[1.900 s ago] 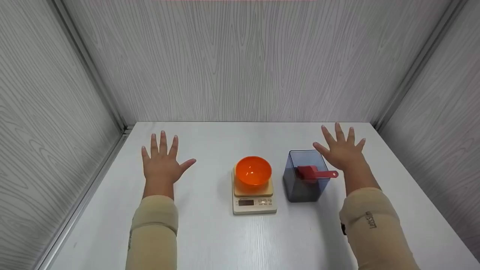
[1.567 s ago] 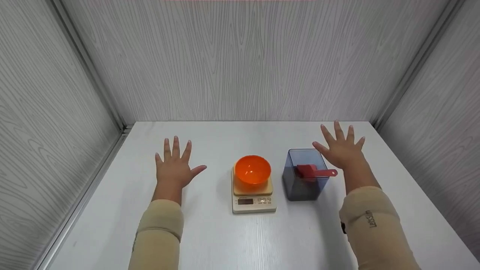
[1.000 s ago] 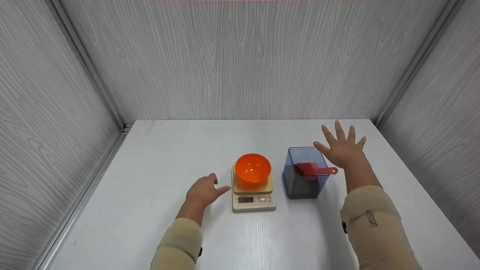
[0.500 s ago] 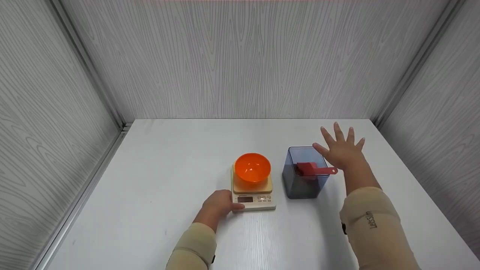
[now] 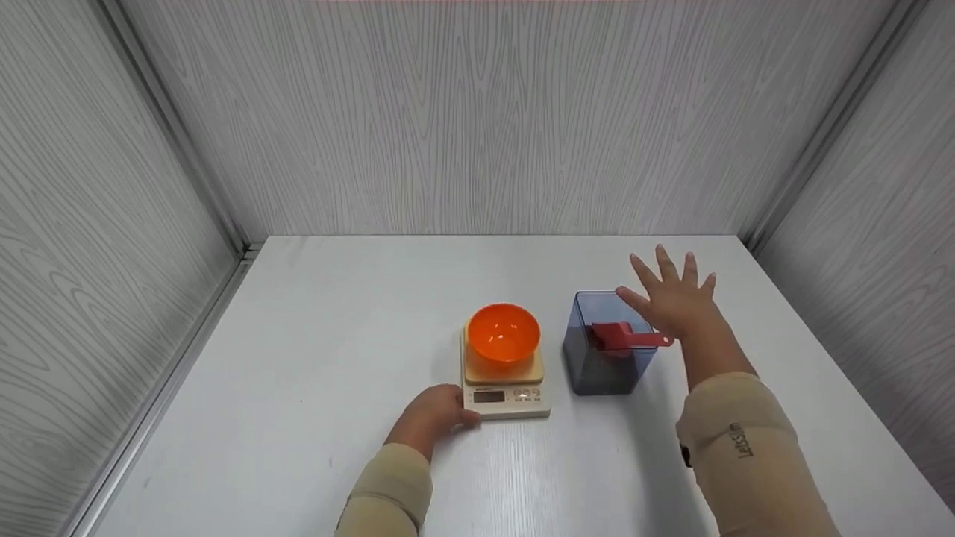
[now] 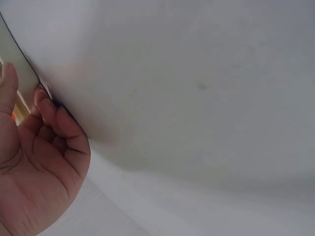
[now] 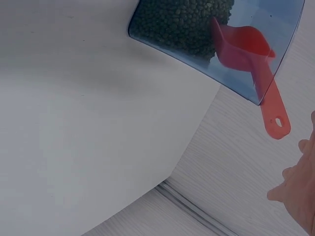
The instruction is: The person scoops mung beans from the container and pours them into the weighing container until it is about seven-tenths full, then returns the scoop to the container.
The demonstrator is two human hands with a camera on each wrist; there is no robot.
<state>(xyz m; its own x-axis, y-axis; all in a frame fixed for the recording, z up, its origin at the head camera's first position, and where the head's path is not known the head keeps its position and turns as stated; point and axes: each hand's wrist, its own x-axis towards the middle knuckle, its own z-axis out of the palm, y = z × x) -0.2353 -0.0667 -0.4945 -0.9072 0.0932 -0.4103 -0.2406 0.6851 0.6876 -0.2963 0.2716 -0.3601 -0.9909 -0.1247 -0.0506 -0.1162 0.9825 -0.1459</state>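
In the head view my left hand (image 5: 435, 410) grips the near left corner of a cream kitchen scale (image 5: 515, 407). Its fingers curl along the scale's side, and the thumb lies at the front edge. On the scale's platform stands an orange bowl (image 5: 504, 335). My right hand (image 5: 676, 306), fingers spread, hovers beside a clear blue-tinted container (image 5: 600, 379) and holds nothing. A red scoop (image 5: 613, 337) leans inside, its handle sticking out over the rim towards this hand. Through the container's wall, the right wrist view shows small green beans (image 7: 177, 24).
All of this stands on a white table (image 5: 358, 321). Grey wood-grain panels (image 5: 477, 119) rise behind it and on both sides. The container sits just right of the scale, with a narrow gap between them.
My left hand has come from the left side, spread at first, to the scale's near left corner and curled there. The right hand has shifted slightly left. Scale, bowl and container have stayed put.
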